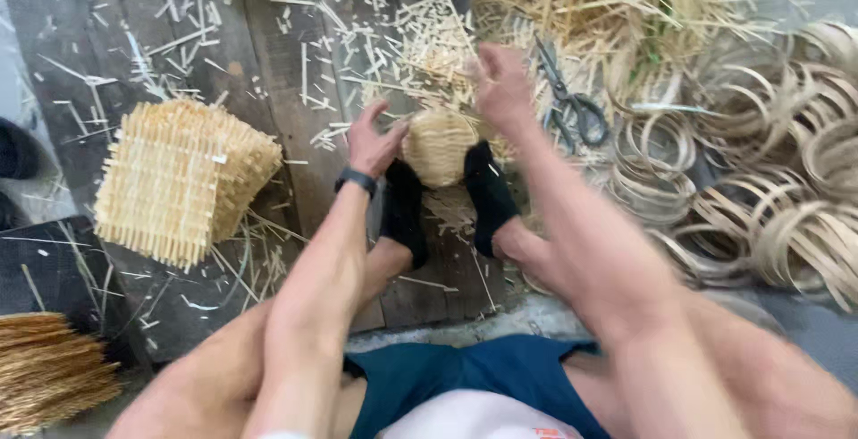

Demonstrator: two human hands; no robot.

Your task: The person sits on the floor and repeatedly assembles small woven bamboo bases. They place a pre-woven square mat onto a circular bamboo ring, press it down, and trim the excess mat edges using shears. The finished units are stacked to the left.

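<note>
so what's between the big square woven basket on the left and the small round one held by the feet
In the head view, the left hand and forearm cross that stretch, above dark floor planks strewn with pale cut straw bits.

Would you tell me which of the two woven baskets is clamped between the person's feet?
The small round basket, gripped between the black socks beside the left hand. The bigger square basket lies apart, untouched, on the boards.

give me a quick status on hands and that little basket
Left hand open, touching small woven basket. Right hand raised above it, blurred. Basket clamped between black-socked feet. Scissors lying just right; nothing blocking.
</note>
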